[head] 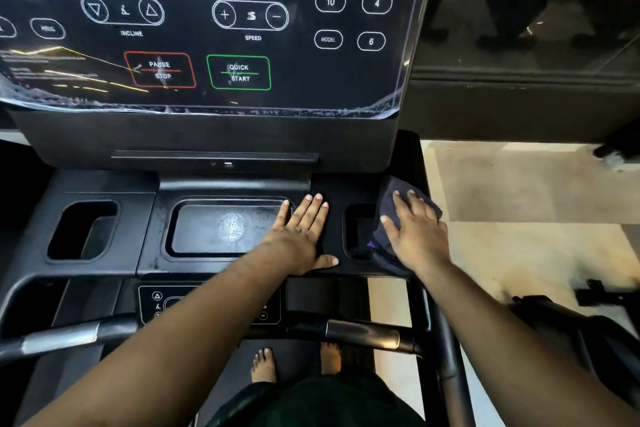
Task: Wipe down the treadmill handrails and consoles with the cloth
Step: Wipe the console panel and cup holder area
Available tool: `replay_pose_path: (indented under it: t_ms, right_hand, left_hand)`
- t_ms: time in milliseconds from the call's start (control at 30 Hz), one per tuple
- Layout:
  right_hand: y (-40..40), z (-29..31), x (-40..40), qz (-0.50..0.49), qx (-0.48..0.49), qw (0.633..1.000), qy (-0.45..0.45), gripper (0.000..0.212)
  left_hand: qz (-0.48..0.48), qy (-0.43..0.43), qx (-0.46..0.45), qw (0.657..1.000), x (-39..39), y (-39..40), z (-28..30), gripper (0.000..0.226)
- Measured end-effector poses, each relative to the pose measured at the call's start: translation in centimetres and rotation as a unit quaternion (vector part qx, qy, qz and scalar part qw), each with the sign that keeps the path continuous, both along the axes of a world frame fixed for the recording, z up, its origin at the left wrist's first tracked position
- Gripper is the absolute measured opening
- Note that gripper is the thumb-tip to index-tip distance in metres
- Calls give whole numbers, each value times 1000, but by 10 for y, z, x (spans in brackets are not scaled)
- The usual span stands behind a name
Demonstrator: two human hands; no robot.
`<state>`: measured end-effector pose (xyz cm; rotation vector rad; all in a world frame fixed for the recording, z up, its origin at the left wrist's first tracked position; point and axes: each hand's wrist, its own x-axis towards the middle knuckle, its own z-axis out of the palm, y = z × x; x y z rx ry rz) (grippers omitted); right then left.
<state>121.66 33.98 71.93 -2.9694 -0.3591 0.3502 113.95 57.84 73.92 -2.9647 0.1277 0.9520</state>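
The left handrail (65,336) and left cup holder (81,230) are not being touched. Smears are seen on the centre tray (194,229), so wiping there is judged incomplete. The left hand (299,236) is laid flat, fingers open. The cloth (391,218) is pressed over the right cup holder (356,229) by the right hand (417,230), fingers spread. The console (207,28) is judged outstanding.

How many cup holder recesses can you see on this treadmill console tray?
2. The left cup holder sits open at the tray's left end; the right cup holder is beside the right hand, partly covered by the dark cloth.
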Motion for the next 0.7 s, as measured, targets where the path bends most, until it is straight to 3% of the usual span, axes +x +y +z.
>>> replay_pose_path:
  t_ms: [167, 233, 300, 367, 467, 600, 700]
  right_hand:
    - [-3, -7, -59, 72, 17, 995, -62, 73]
    - [16, -9, -57, 106, -4, 993, -52, 91]
    - [40, -3, -39, 151, -28, 988, 20, 118]
    - [52, 2, -18, 169, -39, 974, 143, 130]
    - [39, 14, -12, 211, -72, 953, 205, 131]
    - [41, 22, -20, 297, -182, 930, 114, 110]
    - [49, 21, -28, 240, -111, 961, 81, 95]
  left_hand:
    - [1, 17, 10, 1000, 3, -3, -1, 114]
    - [2, 20, 15, 1000, 5, -4, -2, 115]
    - [2, 23, 20, 1000, 5, -5, -3, 116]
    - [2, 24, 23, 999, 4, -6, -2, 115]
    - [5, 16, 23, 1000, 3, -6, -2, 115]
    - [5, 7, 19, 1000, 0, -3, -2, 113]
    - [3, 7, 17, 1000, 0, -3, -3, 111]
